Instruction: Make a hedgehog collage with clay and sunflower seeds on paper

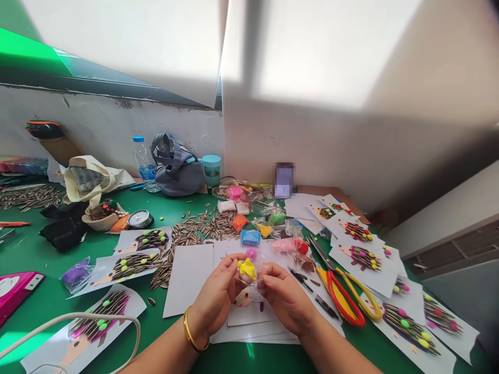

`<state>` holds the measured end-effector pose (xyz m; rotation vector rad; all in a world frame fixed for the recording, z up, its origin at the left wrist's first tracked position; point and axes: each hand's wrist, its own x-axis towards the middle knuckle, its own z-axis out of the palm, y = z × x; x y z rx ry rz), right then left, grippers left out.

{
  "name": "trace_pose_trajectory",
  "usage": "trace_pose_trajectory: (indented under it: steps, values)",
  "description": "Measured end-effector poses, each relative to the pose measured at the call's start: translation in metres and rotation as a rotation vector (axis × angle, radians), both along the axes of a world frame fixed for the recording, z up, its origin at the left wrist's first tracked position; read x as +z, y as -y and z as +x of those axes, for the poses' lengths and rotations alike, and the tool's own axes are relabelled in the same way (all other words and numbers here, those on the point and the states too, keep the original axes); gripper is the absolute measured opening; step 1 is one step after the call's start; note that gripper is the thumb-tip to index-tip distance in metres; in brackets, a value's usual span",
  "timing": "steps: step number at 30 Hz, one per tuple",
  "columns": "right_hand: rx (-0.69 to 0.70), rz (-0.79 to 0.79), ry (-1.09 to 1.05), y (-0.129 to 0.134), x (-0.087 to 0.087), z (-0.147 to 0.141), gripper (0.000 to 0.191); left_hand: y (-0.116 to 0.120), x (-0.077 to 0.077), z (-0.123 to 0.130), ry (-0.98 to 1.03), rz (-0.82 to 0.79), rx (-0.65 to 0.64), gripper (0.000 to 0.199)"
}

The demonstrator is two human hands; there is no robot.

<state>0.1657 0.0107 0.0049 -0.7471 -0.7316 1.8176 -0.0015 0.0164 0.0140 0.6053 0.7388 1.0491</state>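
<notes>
Above the white papers at the table's front middle, my left hand (223, 291) and my right hand (286, 296) pinch a small clear plastic bag with yellow clay (247, 268) between them. My left hand, with a gold bangle on its wrist, has its fingertips on the bag's left side; my right fingers close on its right side. A pink-purple lump (251, 254) shows just behind the yellow clay. Beneath my hands lies a sheet with a partly made hedgehog (244, 298), its face showing and the rest partly covered.
Sunflower seeds (198, 228) lie behind a blank card (188, 280). Red-yellow scissors (343, 296) and a black pen (323, 304) are on the right. Finished hedgehog pictures (409, 327) lie at both sides. Bagged clays, a blue bag (177, 169) and a bottle (144, 166) stand farther back.
</notes>
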Motion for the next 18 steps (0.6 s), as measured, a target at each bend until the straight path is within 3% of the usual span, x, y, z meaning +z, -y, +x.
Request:
trace_pose_trajectory:
  steps: [3,5,8,18]
  values:
    - [-0.092,0.071,0.105,-0.0012,-0.0001,-0.0005,0.019,-0.0001,0.003,-0.0041,-0.299,0.229,0.174,0.036]
    - [-0.103,0.117,0.224,-0.0008,-0.0005,-0.0005,0.021,0.0006,0.005,-0.0065,-0.511,0.4,0.199,0.041]
    - [-0.071,0.16,0.359,0.0017,-0.0029,-0.0004,0.025,0.0016,0.0065,-0.0078,-0.714,0.525,0.214,0.036]
    - [-0.101,0.199,0.381,0.0052,0.0028,-0.0002,0.028,0.0019,-0.0016,-0.0076,-0.723,0.587,0.272,0.015]
